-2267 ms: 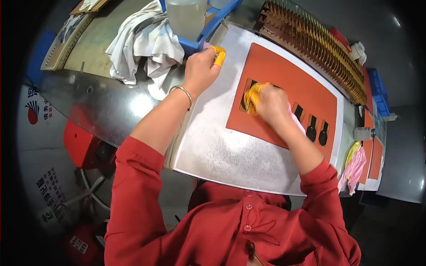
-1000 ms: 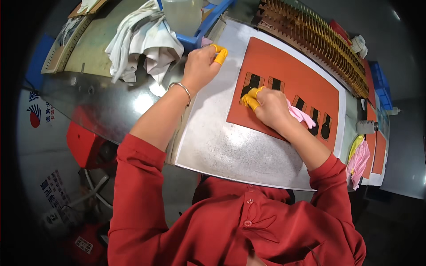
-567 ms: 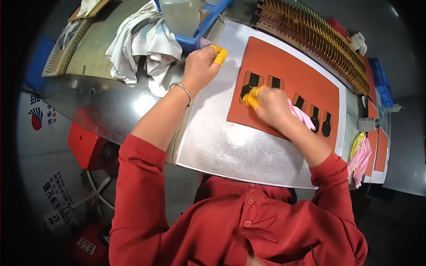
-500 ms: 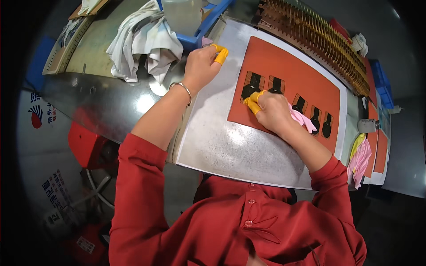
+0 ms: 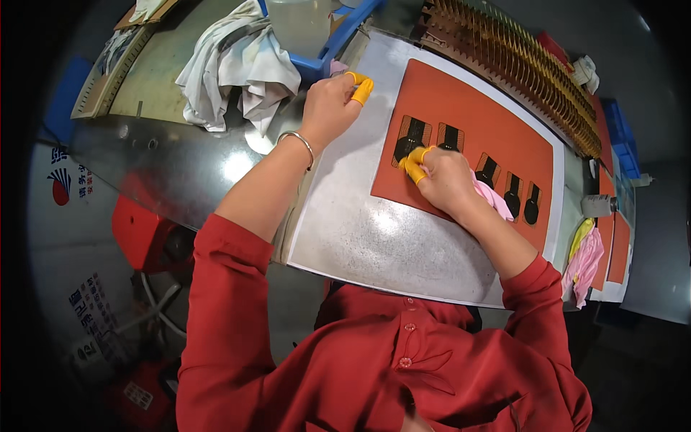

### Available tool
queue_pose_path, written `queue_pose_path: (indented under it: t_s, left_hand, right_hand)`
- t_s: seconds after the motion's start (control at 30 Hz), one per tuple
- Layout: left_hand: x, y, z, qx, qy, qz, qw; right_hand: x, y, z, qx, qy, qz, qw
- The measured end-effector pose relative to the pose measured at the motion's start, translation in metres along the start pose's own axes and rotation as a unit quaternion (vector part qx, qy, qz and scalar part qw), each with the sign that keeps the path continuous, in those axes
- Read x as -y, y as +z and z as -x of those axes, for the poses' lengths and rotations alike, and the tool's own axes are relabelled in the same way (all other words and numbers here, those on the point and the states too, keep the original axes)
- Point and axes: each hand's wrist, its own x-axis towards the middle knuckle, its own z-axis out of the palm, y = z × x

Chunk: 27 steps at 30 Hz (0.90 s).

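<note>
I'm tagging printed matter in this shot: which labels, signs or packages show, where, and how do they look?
Round red-and-blue emblem sticker: left edge, on the pale panel below the metal table.
Printed dark-text notice: lower left, same pale panel.
Small white label: on the red object at bottom left.
No screens or packages seen.

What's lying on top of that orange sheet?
On the orange sheet lie five black pieces in a row. The right hand rests there too, a pink cloth under it. What the hand covers is hidden.
</note>
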Motion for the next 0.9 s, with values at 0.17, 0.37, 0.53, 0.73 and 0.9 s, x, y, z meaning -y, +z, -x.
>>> queue_pose_path:
  t_s: [0.17,0.37,0.53,0.73,0.9]
  left_hand:
    - [-0.001,0.000,0.002,-0.036,0.012,0.039,0.999]
    - [-0.008,-0.004,-0.002,-0.017,0.007,0.003,1.000]
    - [-0.005,0.000,-0.002,-0.006,0.009,-0.002,1.000]
    - [-0.007,-0.007,0.004,0.000,-0.011,0.020,1.000]
    - [-0.007,-0.001,0.000,0.007,0.000,-0.011,1.000]
  right_hand:
    - [0.000,-0.002,0.002,0.041,-0.028,0.046,0.998]
    - [-0.012,-0.003,-0.014,0.032,-0.033,0.054,0.998]
    - [-0.019,-0.001,-0.015,0.023,-0.022,0.043,0.999]
    - [-0.019,0.002,-0.009,0.041,-0.120,0.024,0.992]
    - [-0.039,-0.011,-0.043,0.025,-0.048,0.050,0.997]
